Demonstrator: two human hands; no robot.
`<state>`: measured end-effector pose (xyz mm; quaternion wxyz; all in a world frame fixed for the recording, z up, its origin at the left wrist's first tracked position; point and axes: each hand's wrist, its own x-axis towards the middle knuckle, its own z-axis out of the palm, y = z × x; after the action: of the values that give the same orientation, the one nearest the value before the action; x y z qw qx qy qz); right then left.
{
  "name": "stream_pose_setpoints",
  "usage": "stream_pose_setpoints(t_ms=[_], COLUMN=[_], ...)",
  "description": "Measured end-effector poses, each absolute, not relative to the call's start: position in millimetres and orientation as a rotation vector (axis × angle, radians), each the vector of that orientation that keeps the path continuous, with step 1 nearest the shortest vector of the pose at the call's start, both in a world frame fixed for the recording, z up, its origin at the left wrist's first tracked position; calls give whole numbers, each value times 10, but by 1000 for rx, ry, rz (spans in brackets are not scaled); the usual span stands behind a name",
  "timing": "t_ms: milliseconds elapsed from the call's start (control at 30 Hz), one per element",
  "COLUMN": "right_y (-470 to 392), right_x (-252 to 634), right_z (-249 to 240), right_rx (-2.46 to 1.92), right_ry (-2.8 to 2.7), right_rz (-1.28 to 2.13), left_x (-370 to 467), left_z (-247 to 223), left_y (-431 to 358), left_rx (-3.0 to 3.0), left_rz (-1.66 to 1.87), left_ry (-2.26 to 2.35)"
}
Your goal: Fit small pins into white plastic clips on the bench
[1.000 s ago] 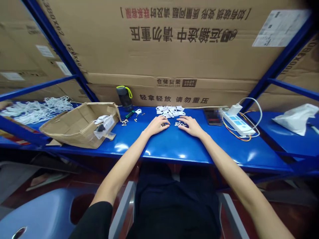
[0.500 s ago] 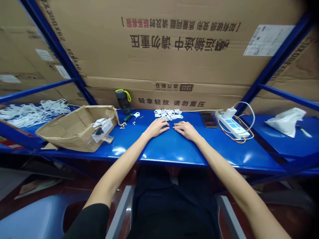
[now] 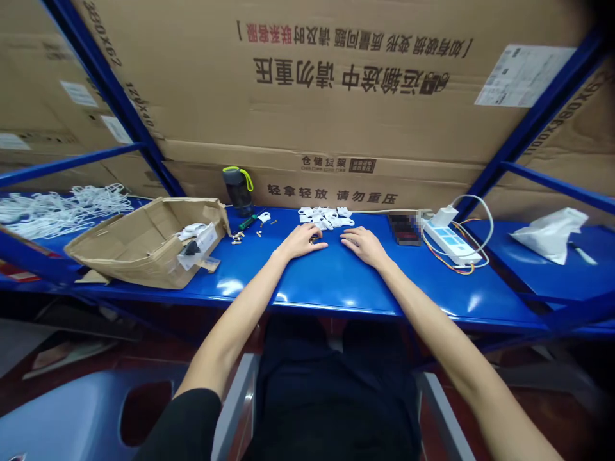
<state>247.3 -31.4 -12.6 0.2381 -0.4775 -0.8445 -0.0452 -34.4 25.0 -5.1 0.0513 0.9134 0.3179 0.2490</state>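
Observation:
Both hands rest palm down on the blue tabletop (image 3: 331,282), in front of a pile of small white plastic parts (image 3: 327,218). My left hand (image 3: 302,241) has its fingers curved and its thumb apart; something small and brownish (image 3: 314,239) shows between thumb and fingers, too small to name. To its right, across a gap, my right hand (image 3: 361,246) lies with its fingers stretched toward the left and nothing visible in it. Left of the hands are small brass-coloured pieces (image 3: 237,237), a green-handled tool (image 3: 248,222) and a single white part (image 3: 264,217).
An open cardboard box (image 3: 129,256) and a dark bottle (image 3: 238,192) stand at the left, before a heap of white hooks (image 3: 62,208). At the right are a dark tray (image 3: 405,229), a white power strip (image 3: 451,242) with cables, and a white bag (image 3: 550,235).
My right hand has shifted slightly right, widening the gap between the hands. The brownish bit by my left hand shows more clearly. The view has moved a little.

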Motion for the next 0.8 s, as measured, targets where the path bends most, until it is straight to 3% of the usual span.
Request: stream_pose_setpoints(t_ms=[467,800], right_y=[-230,-243], right_x=[2495,2807], right_z=[-162,-123], right_rx=[-1329,-1389], right_ry=[-2312,-1952], right_rz=[2,90], left_x=[-341,-492], left_z=[-51,-6], left_y=[396,406], left_rx=[2763,2618], left_rz=[760,1005], left_ry=[992,1161])
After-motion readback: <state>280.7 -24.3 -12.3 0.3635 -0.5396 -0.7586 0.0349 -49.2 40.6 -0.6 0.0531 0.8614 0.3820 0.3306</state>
